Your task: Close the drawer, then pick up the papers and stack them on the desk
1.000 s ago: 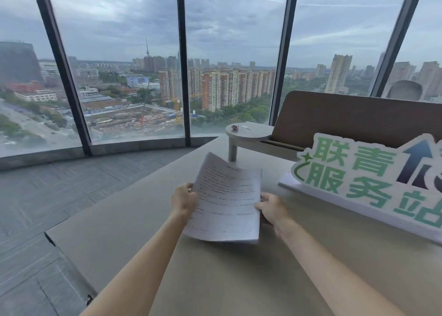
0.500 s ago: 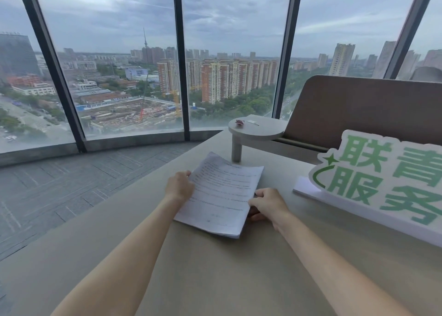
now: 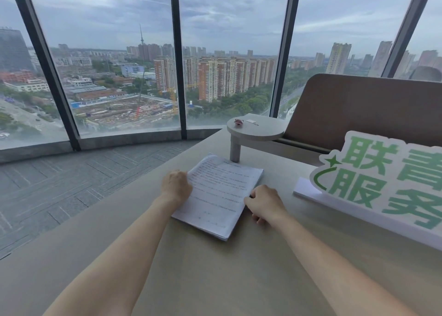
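Note:
A stack of printed white papers (image 3: 218,195) lies flat on the beige desk (image 3: 215,275), in the middle of the view. My left hand (image 3: 176,186) rests on the stack's left edge with fingers curled onto it. At the right edge, my right hand (image 3: 265,202) has its curled fingers against the sheets. No drawer is in view.
A white sign with green characters (image 3: 382,184) stands on the desk at the right. A small round raised shelf (image 3: 257,130) on a post sits behind the papers, with small items on it. A brown panel (image 3: 358,107) rises at the back right. Windows and grey carpet lie to the left.
The papers were held tilted up above the desk, and have been lowered to lie flat on it. Both hands stayed at the stack's sides.

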